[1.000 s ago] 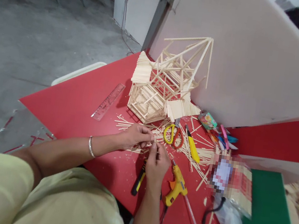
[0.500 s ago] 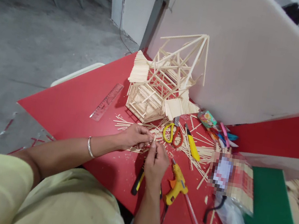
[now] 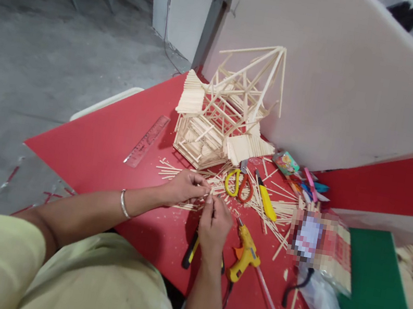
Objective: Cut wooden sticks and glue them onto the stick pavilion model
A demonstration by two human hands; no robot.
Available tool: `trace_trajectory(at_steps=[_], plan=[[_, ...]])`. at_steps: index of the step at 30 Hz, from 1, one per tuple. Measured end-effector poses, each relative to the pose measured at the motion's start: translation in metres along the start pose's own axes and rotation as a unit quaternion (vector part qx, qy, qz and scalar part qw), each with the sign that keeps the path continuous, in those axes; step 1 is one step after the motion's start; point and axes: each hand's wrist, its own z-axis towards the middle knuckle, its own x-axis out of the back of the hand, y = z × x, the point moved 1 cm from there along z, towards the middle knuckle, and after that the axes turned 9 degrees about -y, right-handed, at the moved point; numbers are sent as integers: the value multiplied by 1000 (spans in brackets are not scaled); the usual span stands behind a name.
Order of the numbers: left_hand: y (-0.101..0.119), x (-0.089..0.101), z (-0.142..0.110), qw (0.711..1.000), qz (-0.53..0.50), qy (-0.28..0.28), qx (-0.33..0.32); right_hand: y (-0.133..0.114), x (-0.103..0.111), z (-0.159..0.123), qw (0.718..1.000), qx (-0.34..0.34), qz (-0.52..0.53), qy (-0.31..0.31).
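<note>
My left hand and my right hand meet over the table, thumbs and fingertips pinched almost together. Between them is something small and pale, too tiny to name for sure. Loose thin wooden sticks lie scattered just beyond and beneath my hands. Past these stands a model built of wooden sticks, with a hexagonal base, fan-like flat panels and an open pointed frame on top. A black-and-yellow tool handle sticks out partly hidden under my right hand. Beside that hand lies a yellow glue gun.
Scissors with yellow and red handles and a yellow cutter knife rest among the sticks. A clear ruler lies left on the red table. To the right are a packet of sticks, a plastic bag and a green board.
Both hands stay pinched together at nearly the same spot, with the right fingertips shifted slightly left. Everything on the table rests as before.
</note>
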Motion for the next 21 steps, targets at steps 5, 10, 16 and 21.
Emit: trace_trajectory(at_steps=[5, 10, 16, 21], plan=[[-3, 1, 2, 999, -23, -38, -20, 0, 2, 0, 1000, -15, 0, 2], [-5, 4, 3, 999, -1, -33, -21, -2, 0, 1, 998, 10, -57, 5], [-5, 2, 2, 999, 8, -26, -34, -1, -2, -1, 997, 10, -76, 3], [-5, 1, 3, 999, -6, -25, -28, -1, -1, 0, 997, 12, -70, 4]])
